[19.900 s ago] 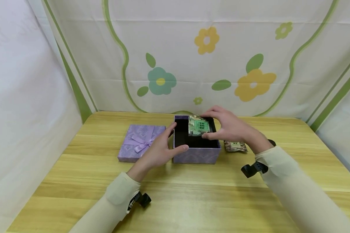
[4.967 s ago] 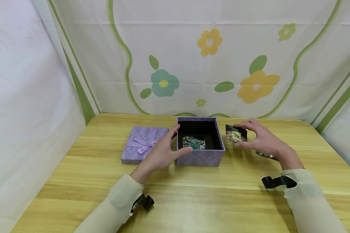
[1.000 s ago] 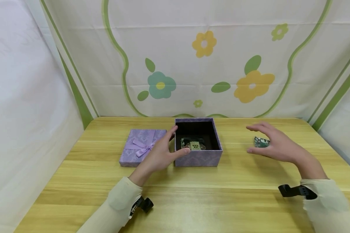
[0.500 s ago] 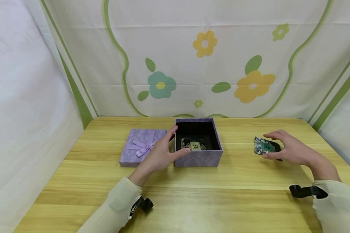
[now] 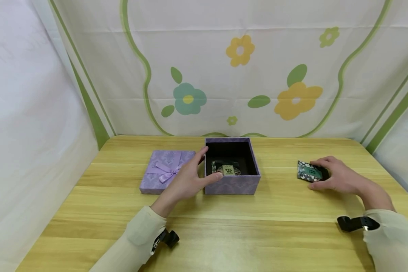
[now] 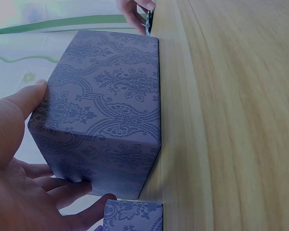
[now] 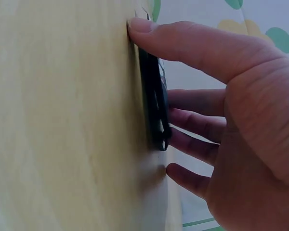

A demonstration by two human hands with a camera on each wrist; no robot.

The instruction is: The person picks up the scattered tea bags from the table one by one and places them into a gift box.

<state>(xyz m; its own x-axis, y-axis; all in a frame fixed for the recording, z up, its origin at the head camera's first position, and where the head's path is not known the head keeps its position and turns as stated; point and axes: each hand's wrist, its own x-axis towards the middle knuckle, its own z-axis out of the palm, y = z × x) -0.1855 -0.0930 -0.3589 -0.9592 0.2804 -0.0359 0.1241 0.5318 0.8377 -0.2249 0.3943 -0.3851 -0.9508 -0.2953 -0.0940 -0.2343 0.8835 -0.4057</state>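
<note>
A lidless purple patterned gift box [image 5: 230, 185] stands mid-table, its black inside facing up. A small sachet with a pale label [image 5: 228, 170] lies in it, over a darker sachet that is mostly covered. My left hand [image 5: 190, 176] holds the box's near left corner, thumb at the front rim and fingers along the left wall. To the right of the box, a dark floral sachet [image 5: 309, 172] with a green label lies on or just above the table. My right hand [image 5: 343, 177] grips its right end between thumb and fingers; the right wrist view shows the sachet [image 7: 153, 91] edge-on.
Left of the box lies the box's purple lid [image 5: 166, 172] with a ribbon bow, partly behind my left hand. A wooden table [image 5: 244, 230] carries everything. Behind it hangs a white cloth [image 5: 214, 45] printed with flowers.
Over the last second my right hand has moved right and down onto the floral sachet. Earlier, the pale-labelled sachet was in my right hand; now it lies in the box. My left hand stays put.
</note>
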